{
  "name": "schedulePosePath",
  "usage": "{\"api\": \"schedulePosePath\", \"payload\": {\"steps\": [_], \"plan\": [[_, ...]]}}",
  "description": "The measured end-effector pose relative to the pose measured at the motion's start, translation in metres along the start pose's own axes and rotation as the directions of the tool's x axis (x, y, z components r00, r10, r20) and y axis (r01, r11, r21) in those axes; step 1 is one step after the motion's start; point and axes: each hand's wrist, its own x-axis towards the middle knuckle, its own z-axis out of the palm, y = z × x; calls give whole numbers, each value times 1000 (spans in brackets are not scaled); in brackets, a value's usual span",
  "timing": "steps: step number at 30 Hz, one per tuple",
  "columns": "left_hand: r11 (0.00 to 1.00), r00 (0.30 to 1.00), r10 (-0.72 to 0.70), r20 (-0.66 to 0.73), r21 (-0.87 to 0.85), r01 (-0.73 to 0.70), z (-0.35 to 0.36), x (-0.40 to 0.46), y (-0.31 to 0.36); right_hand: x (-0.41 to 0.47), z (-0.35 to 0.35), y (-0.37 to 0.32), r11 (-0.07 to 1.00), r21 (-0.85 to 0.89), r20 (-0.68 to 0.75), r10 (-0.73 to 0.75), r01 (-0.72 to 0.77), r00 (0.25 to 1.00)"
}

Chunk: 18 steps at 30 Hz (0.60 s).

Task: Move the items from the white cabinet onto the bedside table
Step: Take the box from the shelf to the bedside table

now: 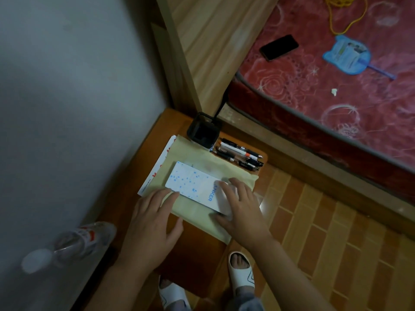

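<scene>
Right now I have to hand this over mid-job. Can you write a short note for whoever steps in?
Left hand: open, fingers touching the near-left edge of the white blue-speckled box.
Right hand: open, fingers spread on the box's right end.
The box lies flat on a beige envelope on the brown wooden bedside table, beside a black mesh pen holder and a row of pens.
Done: those items are on the table.
Left: a clear plastic bottle lies on the white cabinet.

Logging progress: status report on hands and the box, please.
Both hands open, flat on white box. Box on envelope, bedside table. Nothing obstructing.
</scene>
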Motion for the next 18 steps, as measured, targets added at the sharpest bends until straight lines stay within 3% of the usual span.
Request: {"api": "schedulePosePath", "payload": {"steps": [4, 18], "plan": [[1000, 999, 19, -51, -5, -19, -23, -4, 21, -14, -32, -5, 999, 44, -14, -7, 8, 1000], [997, 985, 68, -156, 57, -60, -143, -48, 125, -78, -199, -25, 994, -103, -34, -48, 44, 998]]}}
